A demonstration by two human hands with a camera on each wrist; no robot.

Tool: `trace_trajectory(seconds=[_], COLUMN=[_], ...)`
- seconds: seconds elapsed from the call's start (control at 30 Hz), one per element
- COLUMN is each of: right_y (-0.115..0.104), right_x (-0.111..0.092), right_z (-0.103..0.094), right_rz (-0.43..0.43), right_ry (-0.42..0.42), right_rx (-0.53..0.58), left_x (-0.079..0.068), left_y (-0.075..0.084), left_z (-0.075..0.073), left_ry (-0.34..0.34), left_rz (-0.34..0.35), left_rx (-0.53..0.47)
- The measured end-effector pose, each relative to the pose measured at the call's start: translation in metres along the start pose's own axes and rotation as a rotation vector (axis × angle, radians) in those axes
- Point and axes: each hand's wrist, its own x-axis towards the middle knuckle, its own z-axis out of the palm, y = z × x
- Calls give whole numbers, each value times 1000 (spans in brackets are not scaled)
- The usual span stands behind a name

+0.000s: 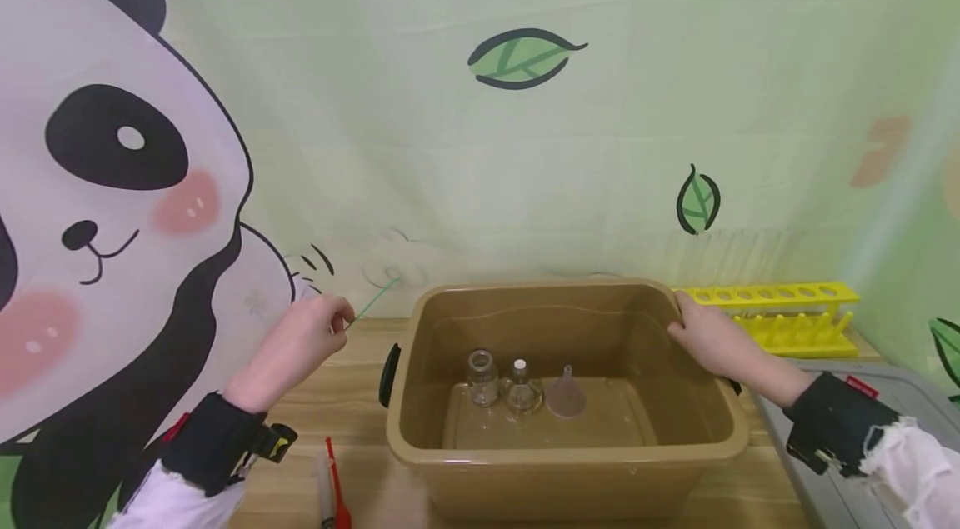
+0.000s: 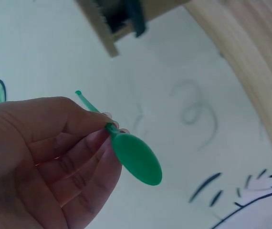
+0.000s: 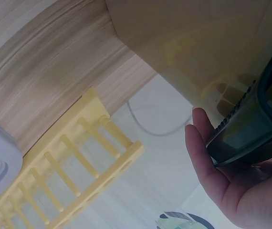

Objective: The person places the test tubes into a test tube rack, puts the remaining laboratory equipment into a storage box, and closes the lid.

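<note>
My left hand (image 1: 303, 337) is raised to the left of a brown plastic bin (image 1: 525, 456). Its thumb and fingers pinch a small green spoon (image 2: 138, 160) near the base of the bowl, the thin stem pointing away. At the bin's right side my right hand (image 1: 712, 337) grips the rim. In the right wrist view its fingers curl about the bin's dark handle (image 3: 250, 129). Inside the bin stand a clear glass jar (image 1: 483, 383), a round glass bottle with a white top (image 1: 522, 396) and a clear funnel (image 1: 566, 397).
A yellow test tube rack (image 1: 806, 333) holding clear tubes stands behind the bin at right. Beside it lies a grey lid (image 1: 825, 429). On the wooden table (image 1: 375, 429) at front left are a red spoon-like tool (image 1: 337, 487) and a clear tube (image 1: 325, 491). A printed cloth hangs behind.
</note>
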Motion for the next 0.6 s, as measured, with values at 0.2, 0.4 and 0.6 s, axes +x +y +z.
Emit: trace_trajectory(seconds=[0.2, 0.4, 0.6], right_y=[-1, 2, 2], right_x=[-1, 0, 1], right_z=[0, 1, 2], right_rz=[15, 6, 8], right_ry=[-9, 4, -2], right_rx=[6, -9, -1], left_x=[15, 32, 46], left_y=[19, 45, 70], left_z=[-2, 2, 7], left_ry=[11, -4, -38], left_rz=[52, 120, 212], left_rx=[42, 66, 91])
